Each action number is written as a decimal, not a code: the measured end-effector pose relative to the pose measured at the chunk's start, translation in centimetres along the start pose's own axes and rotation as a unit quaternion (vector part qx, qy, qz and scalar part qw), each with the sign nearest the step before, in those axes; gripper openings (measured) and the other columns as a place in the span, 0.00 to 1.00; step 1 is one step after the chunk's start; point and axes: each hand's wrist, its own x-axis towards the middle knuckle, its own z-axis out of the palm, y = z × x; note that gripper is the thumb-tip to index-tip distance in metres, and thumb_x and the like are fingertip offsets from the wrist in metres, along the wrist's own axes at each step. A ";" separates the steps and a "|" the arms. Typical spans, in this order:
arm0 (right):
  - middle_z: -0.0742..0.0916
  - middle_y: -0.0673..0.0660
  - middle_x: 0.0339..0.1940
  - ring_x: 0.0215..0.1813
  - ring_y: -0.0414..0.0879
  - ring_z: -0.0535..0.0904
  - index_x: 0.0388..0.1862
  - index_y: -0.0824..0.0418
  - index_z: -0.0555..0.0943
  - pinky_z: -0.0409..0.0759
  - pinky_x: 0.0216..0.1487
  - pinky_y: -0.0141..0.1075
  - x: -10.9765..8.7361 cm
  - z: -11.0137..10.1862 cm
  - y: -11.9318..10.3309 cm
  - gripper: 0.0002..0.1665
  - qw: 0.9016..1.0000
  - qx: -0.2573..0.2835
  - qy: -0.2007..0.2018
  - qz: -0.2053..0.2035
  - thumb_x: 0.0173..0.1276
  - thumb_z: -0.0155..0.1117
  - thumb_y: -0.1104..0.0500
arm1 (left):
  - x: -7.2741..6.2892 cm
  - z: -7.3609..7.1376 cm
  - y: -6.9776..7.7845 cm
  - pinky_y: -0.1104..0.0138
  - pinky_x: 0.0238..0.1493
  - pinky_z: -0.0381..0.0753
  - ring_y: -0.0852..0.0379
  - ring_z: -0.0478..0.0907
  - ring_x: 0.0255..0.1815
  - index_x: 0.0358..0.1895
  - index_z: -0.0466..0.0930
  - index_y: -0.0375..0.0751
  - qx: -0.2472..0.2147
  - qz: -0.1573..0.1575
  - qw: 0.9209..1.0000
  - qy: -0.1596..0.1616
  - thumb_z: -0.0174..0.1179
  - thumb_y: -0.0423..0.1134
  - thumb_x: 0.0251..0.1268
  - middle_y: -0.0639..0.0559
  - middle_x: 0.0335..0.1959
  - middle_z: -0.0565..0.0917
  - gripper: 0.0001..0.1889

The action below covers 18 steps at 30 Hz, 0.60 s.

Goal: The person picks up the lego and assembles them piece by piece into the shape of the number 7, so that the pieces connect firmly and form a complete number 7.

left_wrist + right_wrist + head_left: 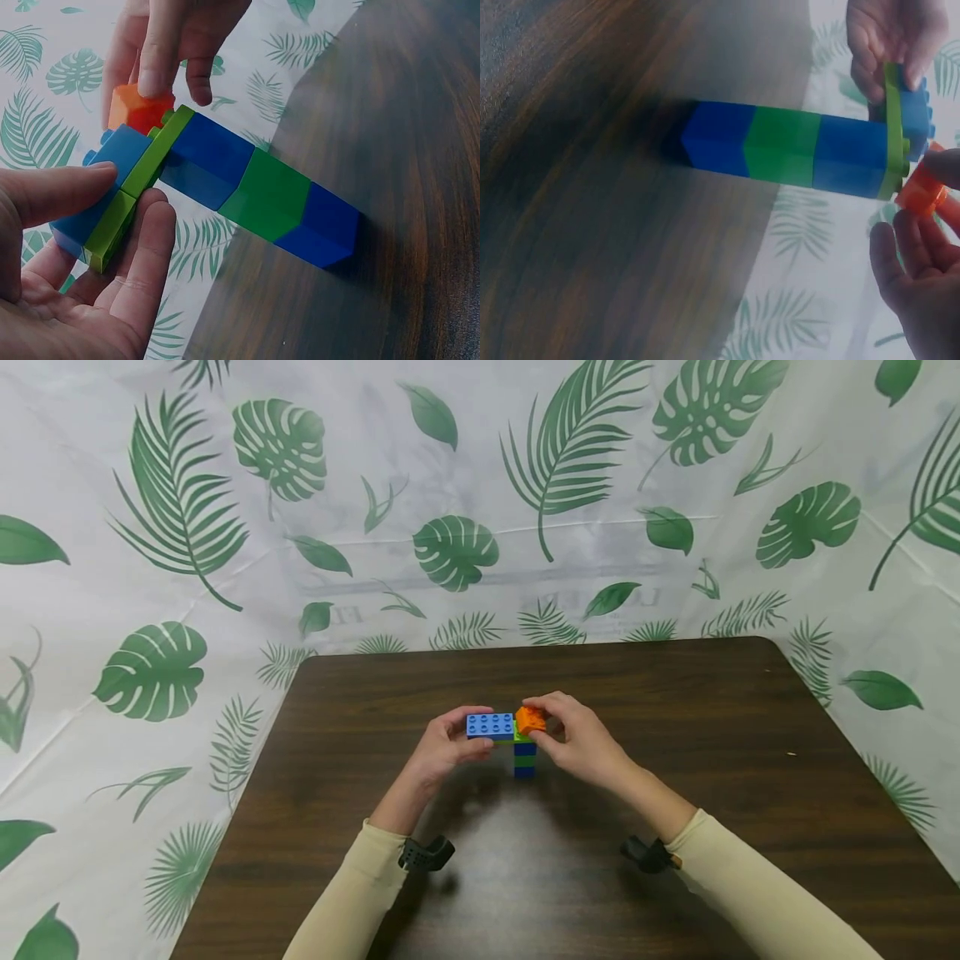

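A column of toy building bricks stands upright on the table, a green brick (266, 196) between two dark blue ones (718, 136). Across its top lies a thin lime-green plate (156, 154) that juts out to the left. On that jutting part sits a blue eight-stud brick (490, 725), which my left hand (444, 745) pinches together with the plate, thumb on the near side. My right hand (583, 737) pinches an orange brick (530, 720) between thumb and fingers. The orange brick is tilted, right at the plate's studs above the column.
The dark wood-grain table (360, 693) reaches out around the bricks on all sides. Behind it hangs a white cloth (360, 468) with green leaf prints. Each wrist wears a small black camera band (426, 853).
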 end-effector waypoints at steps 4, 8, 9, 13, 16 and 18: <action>0.80 0.52 0.52 0.49 0.49 0.73 0.60 0.60 0.79 0.81 0.45 0.43 0.1 0.3 0.1 0.25 0.999 -0.033 -0.004 -0.025 0.64 0.71 0.61 | 0.2 0.0 -0.3 0.57 0.47 0.83 0.45 0.81 0.45 0.62 0.76 0.39 -0.002 0.005 1.000 0.003 0.66 0.28 0.62 0.40 0.54 0.76 0.23; 0.79 0.51 0.52 0.51 0.47 0.74 0.60 0.61 0.79 0.79 0.53 0.42 0.1 0.5 0.2 0.25 0.998 -0.049 -0.004 -0.041 0.64 0.71 0.60 | 0.2 0.1 -0.3 0.57 0.46 0.83 0.41 0.80 0.46 0.61 0.77 0.39 -0.008 0.009 1.000 0.000 0.66 0.28 0.62 0.40 0.53 0.76 0.23; 0.79 0.51 0.52 0.51 0.46 0.75 0.60 0.61 0.79 0.79 0.54 0.42 0.1 0.5 0.2 0.25 0.998 -0.047 -0.004 -0.040 0.64 0.71 0.61 | 0.2 0.1 -0.3 0.57 0.46 0.83 0.41 0.81 0.46 0.61 0.77 0.39 -0.008 0.010 1.000 -0.001 0.66 0.27 0.62 0.40 0.53 0.76 0.23; 0.80 0.51 0.52 0.51 0.45 0.78 0.60 0.61 0.79 0.79 0.56 0.43 0.2 0.5 0.3 0.25 0.998 -0.040 -0.012 -0.039 0.64 0.71 0.61 | 0.2 0.1 -0.3 0.57 0.46 0.83 0.46 0.81 0.44 0.61 0.77 0.38 -0.012 0.011 1.000 -0.002 0.65 0.27 0.62 0.41 0.53 0.76 0.23; 0.82 0.51 0.53 0.52 0.45 0.80 0.61 0.60 0.79 0.79 0.56 0.43 0.2 0.5 0.3 0.25 0.998 -0.047 -0.017 -0.035 0.65 0.71 0.60 | 0.1 0.1 -0.3 0.57 0.46 0.83 0.48 0.81 0.43 0.61 0.76 0.38 -0.013 0.012 1.000 -0.004 0.65 0.27 0.62 0.40 0.53 0.76 0.23; 0.83 0.51 0.53 0.52 0.46 0.80 0.62 0.59 0.79 0.79 0.56 0.43 0.2 0.4 0.3 0.26 0.998 -0.050 -0.020 -0.035 0.65 0.71 0.60 | 0.1 0.1 -0.2 0.57 0.46 0.83 0.48 0.81 0.44 0.61 0.76 0.38 -0.012 0.012 1.000 -0.004 0.65 0.27 0.62 0.40 0.53 0.76 0.23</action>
